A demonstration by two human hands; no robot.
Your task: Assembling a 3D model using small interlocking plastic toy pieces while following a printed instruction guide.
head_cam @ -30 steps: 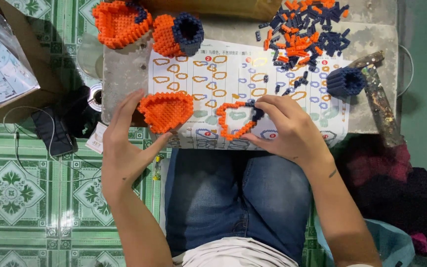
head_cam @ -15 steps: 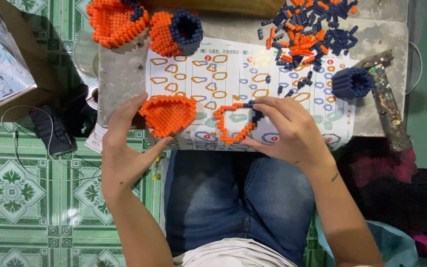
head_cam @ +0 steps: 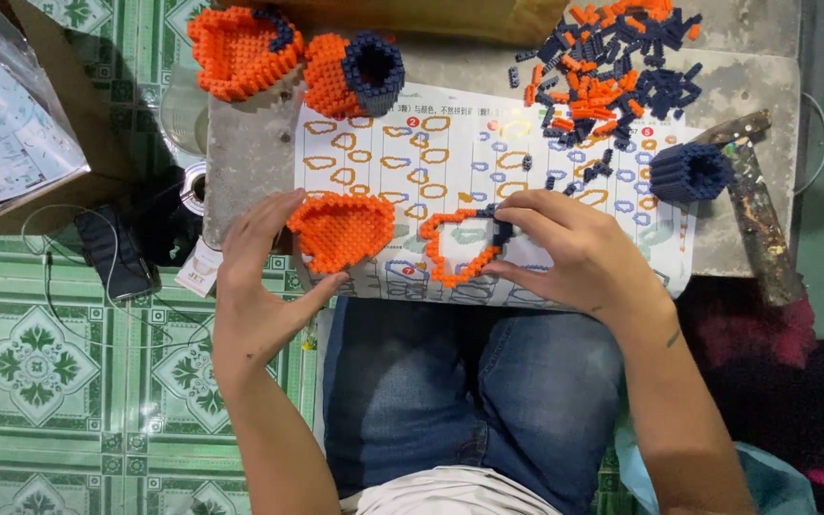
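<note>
seen from above, seated at a low grey table (head_cam: 250, 153) with knees in jeans (head_cam: 450, 381) under its near edge. right hand (head_cam: 574, 253) curled over an orange ring (head_cam: 455, 250) of small blocks, thumb and fingertips pinched narrow on the ring's right end where a few dark blue blocks sit; rest of the ring lying flat to the left of the grip, on a printed sheet (head_cam: 450, 157) of outlined shapes. left hand (head_cam: 259, 277) spread wide, thumb and fingers cupping the left and lower edge of an orange block piece (head_cam: 340, 229), touching rather than gripping; piece resting just left of the ring, on the sheet's near left corner. at the far left of the table, two more orange block forms (head_cam: 240, 48), one capped in dark blue. at the far right, a loose pile (head_cam: 612, 67) of orange and blue blocks, and a blue block cylinder (head_cam: 689, 172) beside a worn tool (head_cam: 765, 229). on the green tiled floor (head_cam: 40, 381) at left, a phone (head_cam: 116, 253) and a cardboard box (head_cam: 11, 143).
</note>
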